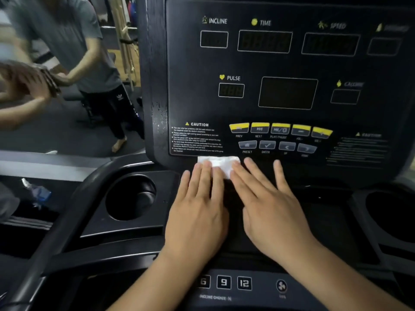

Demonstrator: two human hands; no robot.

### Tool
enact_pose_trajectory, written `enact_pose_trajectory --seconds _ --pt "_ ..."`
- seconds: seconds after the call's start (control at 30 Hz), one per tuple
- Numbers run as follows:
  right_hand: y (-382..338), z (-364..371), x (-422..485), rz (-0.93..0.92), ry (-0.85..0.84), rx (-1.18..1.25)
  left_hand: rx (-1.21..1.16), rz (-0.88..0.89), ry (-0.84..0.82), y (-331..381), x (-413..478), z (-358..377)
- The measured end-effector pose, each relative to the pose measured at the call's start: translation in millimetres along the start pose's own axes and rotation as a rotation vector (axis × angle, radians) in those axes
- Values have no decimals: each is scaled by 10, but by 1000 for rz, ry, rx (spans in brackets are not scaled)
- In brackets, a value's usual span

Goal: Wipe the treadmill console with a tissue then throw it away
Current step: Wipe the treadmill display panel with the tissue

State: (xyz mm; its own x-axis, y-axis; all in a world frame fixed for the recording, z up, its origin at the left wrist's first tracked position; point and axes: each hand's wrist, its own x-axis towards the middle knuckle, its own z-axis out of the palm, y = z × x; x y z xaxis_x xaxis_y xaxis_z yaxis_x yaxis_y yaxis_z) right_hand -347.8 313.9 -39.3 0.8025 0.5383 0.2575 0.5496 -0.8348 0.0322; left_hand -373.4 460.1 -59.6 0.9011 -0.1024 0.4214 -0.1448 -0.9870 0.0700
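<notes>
- My left hand (pixel 197 209) and right hand (pixel 269 209) lie flat side by side at lower centre of the frame, fingers straight, gripping nothing, only pressing.
- The tissue (pixel 219 163) sits under both sets of fingertips, just ahead of them, at the bottom edge of the treadmill console (pixel 289 70).
- Its long axis runs left to right across the frame; more of it shows by my left hand, which seems nearer to lead the wipe.
- It looks white, folded to a small flat rectangle, slightly crumpled.
</notes>
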Motion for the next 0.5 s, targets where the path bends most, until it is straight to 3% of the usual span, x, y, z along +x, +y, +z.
enact_pose_trajectory --seconds 0.2,0.37,0.5 --pt "-157 -23 189 -6 91 185 71 8 -14 -51 15 7" --pt "-200 41 106 -15 52 101 106 15 -56 -2 9 -48" --pt "-82 -90 224 3 83 89 125 123 -59 27 273 -95"
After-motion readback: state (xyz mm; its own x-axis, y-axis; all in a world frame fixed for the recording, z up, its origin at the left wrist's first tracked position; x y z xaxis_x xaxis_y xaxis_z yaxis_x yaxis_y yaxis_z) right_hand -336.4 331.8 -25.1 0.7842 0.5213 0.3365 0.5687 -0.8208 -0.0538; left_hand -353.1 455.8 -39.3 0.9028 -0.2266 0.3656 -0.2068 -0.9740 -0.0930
